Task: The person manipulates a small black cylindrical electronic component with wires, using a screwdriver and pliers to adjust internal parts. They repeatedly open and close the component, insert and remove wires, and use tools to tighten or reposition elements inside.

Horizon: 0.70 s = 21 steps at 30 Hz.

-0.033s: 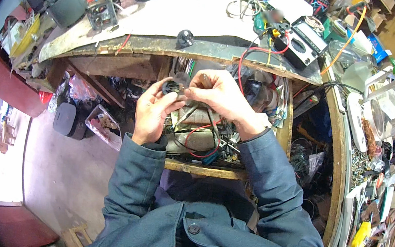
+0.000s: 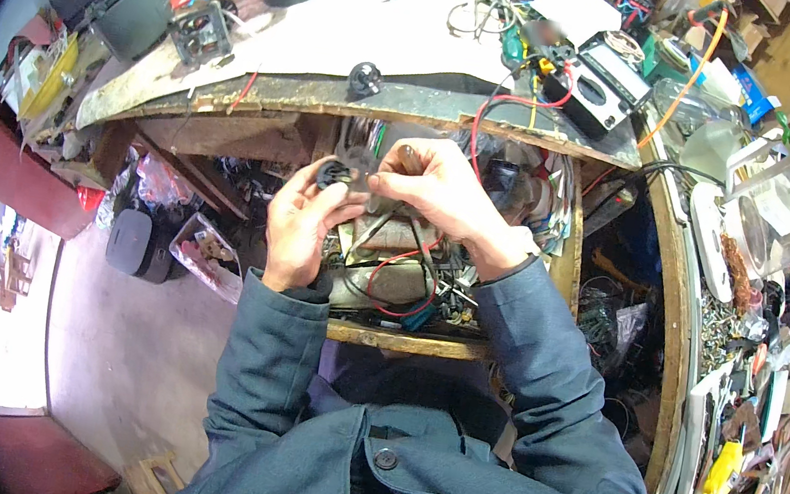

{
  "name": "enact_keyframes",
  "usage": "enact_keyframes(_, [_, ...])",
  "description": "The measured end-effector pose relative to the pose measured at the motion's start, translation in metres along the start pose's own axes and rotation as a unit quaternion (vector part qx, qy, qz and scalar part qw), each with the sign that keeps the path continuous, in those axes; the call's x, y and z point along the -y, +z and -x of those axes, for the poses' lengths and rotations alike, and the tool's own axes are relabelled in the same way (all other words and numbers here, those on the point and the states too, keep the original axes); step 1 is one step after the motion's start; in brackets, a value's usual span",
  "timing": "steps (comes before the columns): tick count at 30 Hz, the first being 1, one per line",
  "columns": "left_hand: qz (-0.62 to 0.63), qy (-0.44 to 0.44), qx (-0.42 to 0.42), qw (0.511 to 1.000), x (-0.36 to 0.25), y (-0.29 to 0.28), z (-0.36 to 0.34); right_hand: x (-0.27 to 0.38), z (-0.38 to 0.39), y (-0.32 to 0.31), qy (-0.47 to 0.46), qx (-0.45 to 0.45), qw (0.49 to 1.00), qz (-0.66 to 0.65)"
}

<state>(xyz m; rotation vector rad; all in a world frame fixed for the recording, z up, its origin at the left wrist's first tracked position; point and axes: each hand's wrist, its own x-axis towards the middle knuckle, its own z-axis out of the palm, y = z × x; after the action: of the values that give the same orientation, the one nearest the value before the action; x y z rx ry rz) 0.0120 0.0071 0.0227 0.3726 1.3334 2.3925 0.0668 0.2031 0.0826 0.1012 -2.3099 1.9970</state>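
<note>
In my left hand (image 2: 303,219), a small round black part (image 2: 335,174) is pinched between thumb and fingers. My right hand (image 2: 433,192) is closed just to the right of it, thumb and forefinger near the part. A brown, stick-like end (image 2: 410,159) shows between the right fingers; its kind I cannot make out. A greyish blur lies between the two hands. Both hands are above an open drawer (image 2: 412,341) full of tools and wires. Another small black round part (image 2: 365,79) sits on the bench edge beyond my hands.
A white sheet (image 2: 385,28) covers much of the bench (image 2: 296,87). A multimeter (image 2: 596,88) with red and black leads stands at the back right. A grey container (image 2: 132,11) stands at the left. Loose small parts crowd the right-hand shelf, beside a yellow-handled tool (image 2: 723,472).
My left hand has shifted slightly left with the black part, widening the gap to my right fingers. The right hand has hardly moved.
</note>
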Motion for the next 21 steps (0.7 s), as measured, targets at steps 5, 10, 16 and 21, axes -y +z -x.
enact_keyframes(5, [-0.117, 0.064, -0.056, 0.989, -0.001, 0.002, -0.001, -0.004, -0.002, -0.008, -0.005, -0.054, 0.997, 0.046])
enact_keyframes(10, [-0.203, 0.133, -0.064, 0.968, -0.029, 0.033, -0.011, 0.004, 0.000, -0.008, -0.016, -0.067, 0.996, 0.063])
enact_keyframes(16, [-0.281, 0.171, -0.015, 0.944, -0.063, 0.068, -0.049, -0.006, -0.002, -0.009, -0.057, -0.077, 0.994, 0.060])
enact_keyframes(21, [-0.358, 0.244, 0.046, 0.900, -0.076, 0.088, -0.088, 0.001, 0.000, -0.008, -0.061, -0.085, 0.992, 0.077])
